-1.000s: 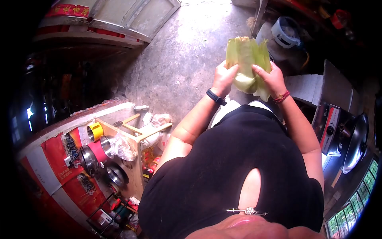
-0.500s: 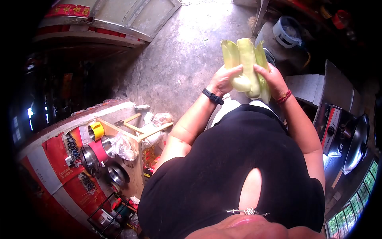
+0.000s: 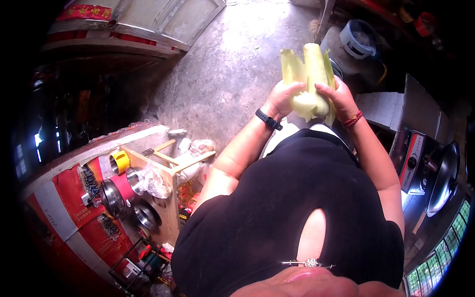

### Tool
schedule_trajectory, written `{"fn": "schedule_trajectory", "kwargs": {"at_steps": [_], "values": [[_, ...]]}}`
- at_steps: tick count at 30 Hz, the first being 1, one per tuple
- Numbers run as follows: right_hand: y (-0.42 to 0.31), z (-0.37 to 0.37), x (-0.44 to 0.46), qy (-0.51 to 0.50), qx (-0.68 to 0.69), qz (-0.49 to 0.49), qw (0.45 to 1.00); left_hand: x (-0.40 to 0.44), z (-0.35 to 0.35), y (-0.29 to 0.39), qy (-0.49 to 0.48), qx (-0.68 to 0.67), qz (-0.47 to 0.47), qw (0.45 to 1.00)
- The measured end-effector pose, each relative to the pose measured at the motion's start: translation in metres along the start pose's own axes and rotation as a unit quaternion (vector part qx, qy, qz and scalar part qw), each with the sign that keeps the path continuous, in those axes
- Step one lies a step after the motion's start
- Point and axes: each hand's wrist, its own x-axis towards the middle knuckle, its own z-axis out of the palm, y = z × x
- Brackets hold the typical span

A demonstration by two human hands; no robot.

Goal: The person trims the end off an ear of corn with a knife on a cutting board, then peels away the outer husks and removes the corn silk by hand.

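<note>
Fingers [image 3: 298, 86]: I see both thumbs on the near side, hands half closed; the other fingers go behind what they hold.
Left hand [image 3: 281, 98]: it pinches the husk [image 3: 292, 67] under the thumb, next to a pale bulge [image 3: 303, 102].
Right hand [image 3: 341, 99]: its thumb lies over the ear of corn [image 3: 315, 64], and the palm wraps the side.
Corn place: between the two hands, in front of the body, over the floor [image 3: 213, 74].
Corn direction: long axis runs forward from the body, with the blunt far end pointing away and slightly to the left.
Hidden from me: the fingertips and the back of the corn; its near end is partly behind the bulge and hand.
Hard to read: kernels are too blurred for me to tell.
Husk texture: thin, leafy, yellow-green, spread to both sides.
Wrists: dark strap watch [image 3: 268, 119] at left, red bead bracelet [image 3: 353, 120] at right.
Clothing: black soft shirt [image 3: 297, 183].
Ground: grey, rough, with blotches.
Farther things: shiny round metal bowl [image 3: 146, 216] at left, dark round pan [image 3: 442, 180] at right.
Picture edges: cut by black.
</note>
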Motion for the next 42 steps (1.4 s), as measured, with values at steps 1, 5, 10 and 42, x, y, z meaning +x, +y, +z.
{"fn": "schedule_trajectory", "kwargs": {"at_steps": [1,5,10,42], "values": [[0.001,-0.001,0.0,-0.002,-0.016,-0.002,1.0,-0.002,0.004,0.001,0.001,0.018,0.0,1.0],[0.003,-0.001,-0.002,-0.022,-0.06,-0.004,0.998,-0.004,0.011,0.0,-0.064,0.058,0.014,0.996],[0.001,-0.004,-0.003,-0.061,-0.081,0.009,0.995,-0.003,0.009,0.001,-0.055,0.061,0.0,0.997],[-0.006,-0.019,-0.009,-0.142,-0.063,0.115,0.981,-0.007,0.009,-0.003,0.016,0.108,0.077,0.991]]}}
